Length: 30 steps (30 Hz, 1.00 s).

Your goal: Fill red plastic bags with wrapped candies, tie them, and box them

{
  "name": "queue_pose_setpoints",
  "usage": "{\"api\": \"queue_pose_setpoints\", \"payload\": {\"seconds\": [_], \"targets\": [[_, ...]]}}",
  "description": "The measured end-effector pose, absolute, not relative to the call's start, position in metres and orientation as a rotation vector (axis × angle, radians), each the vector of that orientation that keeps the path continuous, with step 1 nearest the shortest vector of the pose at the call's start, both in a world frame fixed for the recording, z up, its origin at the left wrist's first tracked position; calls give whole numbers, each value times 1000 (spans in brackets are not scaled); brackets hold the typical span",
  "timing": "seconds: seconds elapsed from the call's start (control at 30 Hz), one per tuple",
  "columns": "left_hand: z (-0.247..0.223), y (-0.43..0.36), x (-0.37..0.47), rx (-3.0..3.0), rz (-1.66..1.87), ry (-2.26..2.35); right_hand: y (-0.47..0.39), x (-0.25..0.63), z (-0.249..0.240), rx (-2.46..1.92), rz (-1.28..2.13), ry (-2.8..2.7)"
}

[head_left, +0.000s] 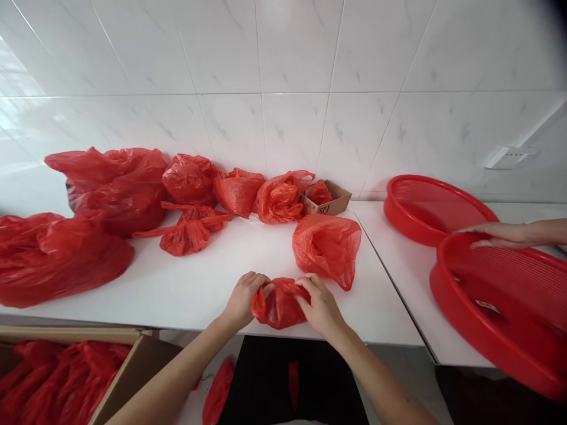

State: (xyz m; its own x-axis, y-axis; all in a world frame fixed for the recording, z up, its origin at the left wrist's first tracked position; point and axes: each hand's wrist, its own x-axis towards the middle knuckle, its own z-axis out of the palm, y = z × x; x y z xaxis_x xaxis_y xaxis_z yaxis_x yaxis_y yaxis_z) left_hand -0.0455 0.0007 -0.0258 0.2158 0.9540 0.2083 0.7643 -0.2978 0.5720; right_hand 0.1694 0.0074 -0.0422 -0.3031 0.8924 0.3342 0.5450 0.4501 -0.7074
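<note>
Close to the table's front edge rests a small filled red plastic bag (281,308). My left hand (248,298) grips it at its upper left, beside a handle loop. On the other side, my right hand (319,304) pinches the plastic at the top right. What the bag contains is hidden. Just behind my right hand lies an open, crumpled red bag (326,245). A tied red bag (186,233) with its handles spread out sits farther left.
Several full red bags (119,186) line the wall, beside a small cardboard box (334,200). At lower left stands a carton (133,360) of red bags. To the right are two round red trays (460,307), (398,227); another person's hand (500,234) touches the nearer one.
</note>
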Motion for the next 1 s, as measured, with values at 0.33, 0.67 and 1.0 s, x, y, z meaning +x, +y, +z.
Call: {"api": "queue_pose_setpoints", "payload": {"seconds": [0.33,0.67,1.0], "targets": [[-39,12,-52,2025,517,1938,31,183,-65,-1085,755,-1909],[-59,40,-55,2039,275,2175,38,177,-81,-1180,719,-1772],[-63,26,-63,2127,333,2119,44,184,-91,-1308,774,-1609]]}}
